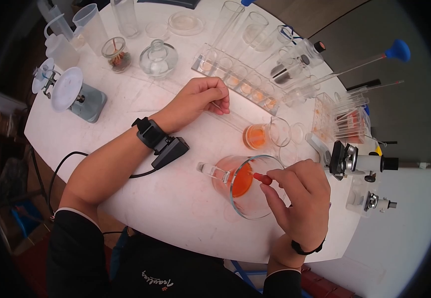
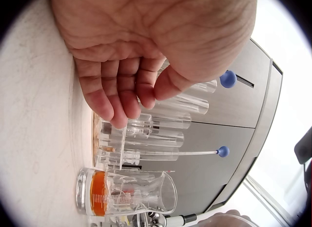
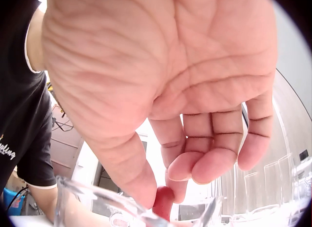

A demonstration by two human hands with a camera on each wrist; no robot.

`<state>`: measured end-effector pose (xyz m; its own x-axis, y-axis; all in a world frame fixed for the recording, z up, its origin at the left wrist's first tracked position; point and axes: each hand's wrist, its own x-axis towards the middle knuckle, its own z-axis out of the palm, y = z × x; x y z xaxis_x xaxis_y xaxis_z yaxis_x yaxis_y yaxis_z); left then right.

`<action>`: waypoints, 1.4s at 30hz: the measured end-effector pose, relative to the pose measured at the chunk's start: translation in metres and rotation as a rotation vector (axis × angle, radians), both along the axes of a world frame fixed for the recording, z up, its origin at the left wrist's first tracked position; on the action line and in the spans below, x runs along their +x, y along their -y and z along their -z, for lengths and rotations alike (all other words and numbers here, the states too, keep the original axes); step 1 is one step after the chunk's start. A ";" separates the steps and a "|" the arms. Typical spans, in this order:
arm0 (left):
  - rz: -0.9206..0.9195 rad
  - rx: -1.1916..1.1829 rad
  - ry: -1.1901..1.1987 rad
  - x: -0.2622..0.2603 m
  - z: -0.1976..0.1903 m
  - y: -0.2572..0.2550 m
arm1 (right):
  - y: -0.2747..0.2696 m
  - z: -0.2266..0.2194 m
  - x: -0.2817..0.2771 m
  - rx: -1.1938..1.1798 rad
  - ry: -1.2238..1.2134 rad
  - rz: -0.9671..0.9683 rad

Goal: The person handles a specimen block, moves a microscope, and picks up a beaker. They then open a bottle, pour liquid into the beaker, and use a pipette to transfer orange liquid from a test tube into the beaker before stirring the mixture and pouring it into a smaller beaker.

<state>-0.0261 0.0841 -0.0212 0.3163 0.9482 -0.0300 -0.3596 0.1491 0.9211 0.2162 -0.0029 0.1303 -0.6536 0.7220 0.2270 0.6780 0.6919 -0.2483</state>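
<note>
red piece (image 3: 163,202) cut off, tubes (image 3: 271,180) blurred

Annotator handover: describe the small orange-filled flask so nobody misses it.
On the table, find the big glass mug under the right hand. The flask stands beyond it, toward the rack. Both hold orange liquid, but the flask is smaller, with a narrowed neck and no handle.

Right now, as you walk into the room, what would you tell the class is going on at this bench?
A person is working with orange liquid. The right hand pinches a small red bulb over the mouth of a large glass jug, which has orange liquid in the bottom. The left hand holds a thin clear rod away from the jug. A smaller glass flask, also holding orange liquid, stands nearby on the table.
</note>
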 end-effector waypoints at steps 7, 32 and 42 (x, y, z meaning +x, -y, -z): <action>0.003 0.001 -0.001 0.000 0.001 0.000 | 0.006 -0.026 0.020 -0.041 -0.176 0.046; -0.046 -0.057 -0.027 0.005 -0.009 0.003 | -0.004 -0.038 0.075 0.117 -0.706 -0.023; -0.054 -0.061 -0.004 0.006 -0.009 0.004 | -0.012 -0.031 0.079 0.110 -0.860 0.158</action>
